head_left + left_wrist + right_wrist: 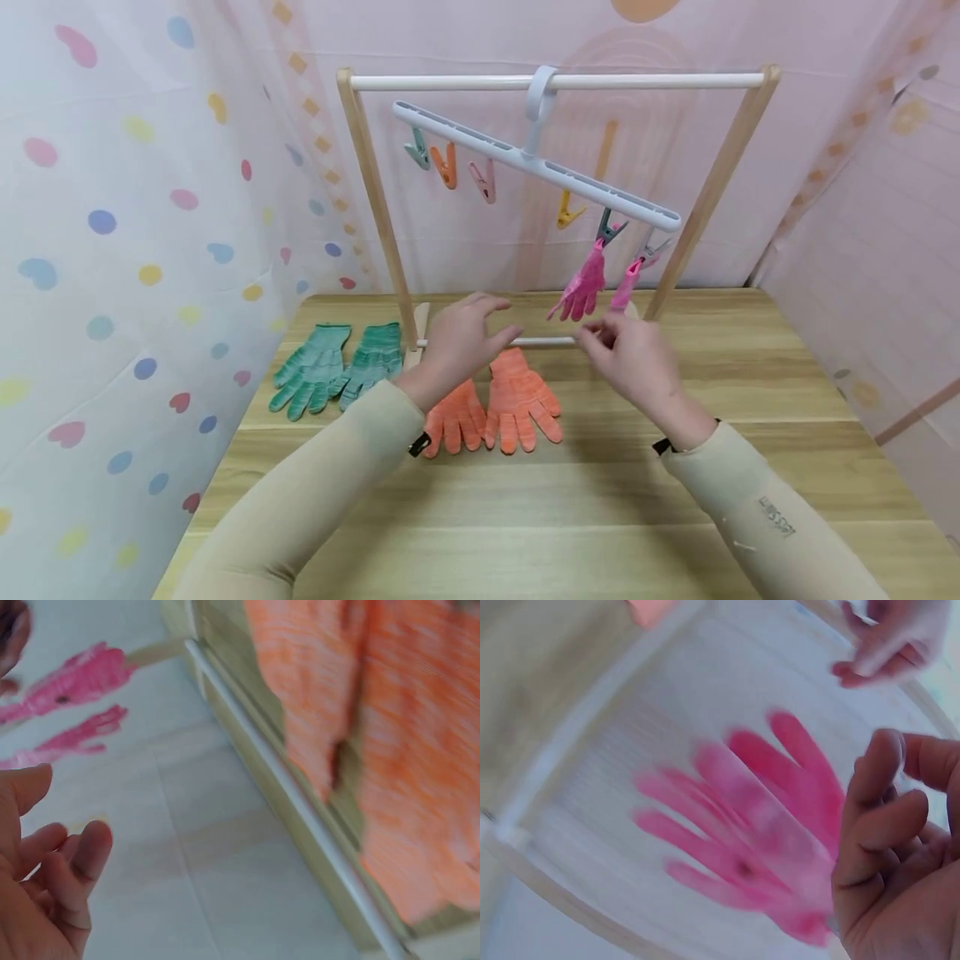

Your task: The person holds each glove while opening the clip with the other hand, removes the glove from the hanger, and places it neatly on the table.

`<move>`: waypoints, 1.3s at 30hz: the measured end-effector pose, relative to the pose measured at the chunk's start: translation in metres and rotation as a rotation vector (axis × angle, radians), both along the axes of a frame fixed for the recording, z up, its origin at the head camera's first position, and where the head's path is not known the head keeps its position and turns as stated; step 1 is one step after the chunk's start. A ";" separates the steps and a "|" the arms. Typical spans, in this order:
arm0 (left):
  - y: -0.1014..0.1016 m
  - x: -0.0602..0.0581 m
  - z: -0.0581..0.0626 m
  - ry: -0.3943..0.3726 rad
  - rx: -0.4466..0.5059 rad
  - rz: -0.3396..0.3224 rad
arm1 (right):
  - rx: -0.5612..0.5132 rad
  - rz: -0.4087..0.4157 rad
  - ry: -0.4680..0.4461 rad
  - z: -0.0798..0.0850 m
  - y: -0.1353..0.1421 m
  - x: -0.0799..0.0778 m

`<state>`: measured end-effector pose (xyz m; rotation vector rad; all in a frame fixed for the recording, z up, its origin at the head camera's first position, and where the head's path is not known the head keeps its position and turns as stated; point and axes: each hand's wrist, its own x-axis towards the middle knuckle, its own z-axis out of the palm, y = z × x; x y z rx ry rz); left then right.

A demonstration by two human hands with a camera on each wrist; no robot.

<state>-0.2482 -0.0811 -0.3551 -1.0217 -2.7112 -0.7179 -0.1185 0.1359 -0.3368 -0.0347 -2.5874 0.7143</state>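
Observation:
Two pink gloves hang by their cuffs from the right end of a white hanger (465, 136). One glove (587, 285) is clipped by a dark clothespin (607, 229), the other glove (626, 287) by a grey clothespin (651, 248). My right hand (633, 357) is just below them, fingers loosely bent and holding nothing; in the right wrist view a pink glove (735, 832) lies beside the fingers. Above the orange gloves (519, 400) hovers my left hand (463, 337), its fingers relaxed and holding nothing. It partly hides the left orange glove.
The hanger hooks over the white top bar (450, 82) of a wooden-legged rack and tilts down rightward. Green, orange, pink and yellow clothespins (567, 212) hang on it without gloves. Two green gloves (311, 371) lie at the left of the wooden table (525, 533). A lower bar (547, 341) crosses the rack.

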 end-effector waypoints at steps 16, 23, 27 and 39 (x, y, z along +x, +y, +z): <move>0.105 0.022 0.030 0.132 0.100 0.124 | 0.016 -0.321 0.207 0.063 0.000 -0.022; 0.111 0.020 0.027 0.206 0.218 0.127 | 0.018 -0.372 0.160 0.068 0.003 -0.032; 0.109 0.021 0.024 0.179 0.279 0.078 | 0.021 -0.391 0.166 0.070 0.006 -0.037; 0.103 0.023 0.015 0.045 0.469 -0.038 | 0.075 -0.557 0.085 0.081 0.000 -0.048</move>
